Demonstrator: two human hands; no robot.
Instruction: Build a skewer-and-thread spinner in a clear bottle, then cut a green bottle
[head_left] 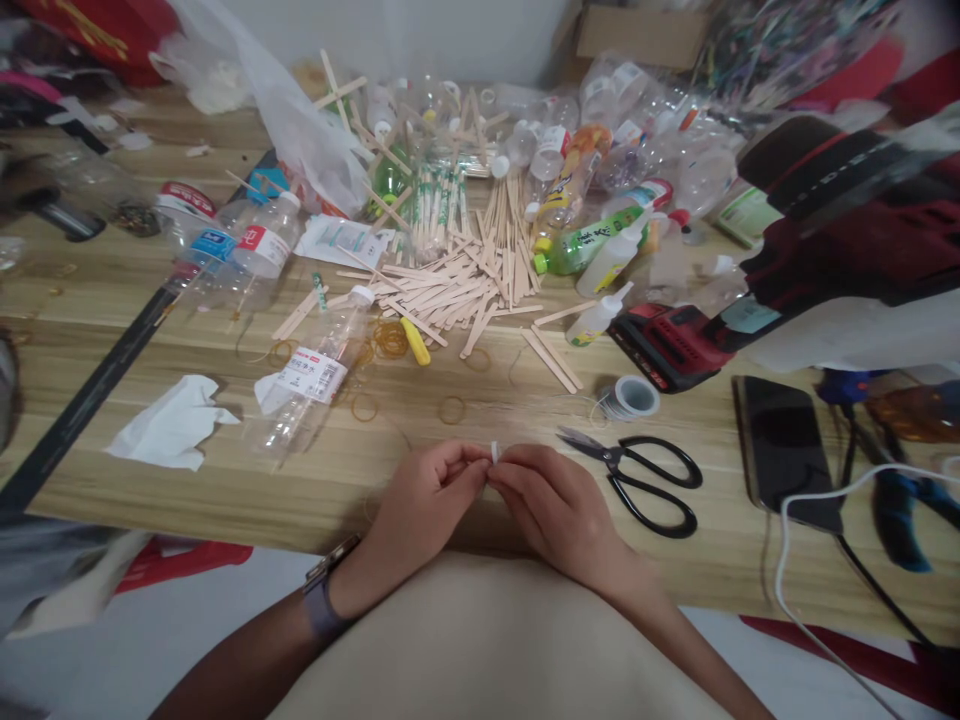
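Near the table's front edge, my left hand [429, 500] and my right hand [553, 497] meet at the fingertips. Both pinch a small white piece [495, 452], possibly a bottle cap seen edge-on; the fingers cover most of it. Black-handled scissors [622, 465] lie to the right of my right hand with their blades slightly apart. A spool of thin wire or thread [634, 397] sits just beyond them. Left of my hands, a clear plastic bottle [307, 385] with a white cap lies on its side. Rubber bands [452, 409] are scattered beyond my fingers.
Wooden sticks [465, 290] are heaped mid-table, with plastic bottles [570, 175] behind. Two glue bottles [596, 318] stand near a red-black power drill [795, 240]. A phone [786, 450] and white cable [784, 560] lie right. A crumpled tissue [176, 422] lies left.
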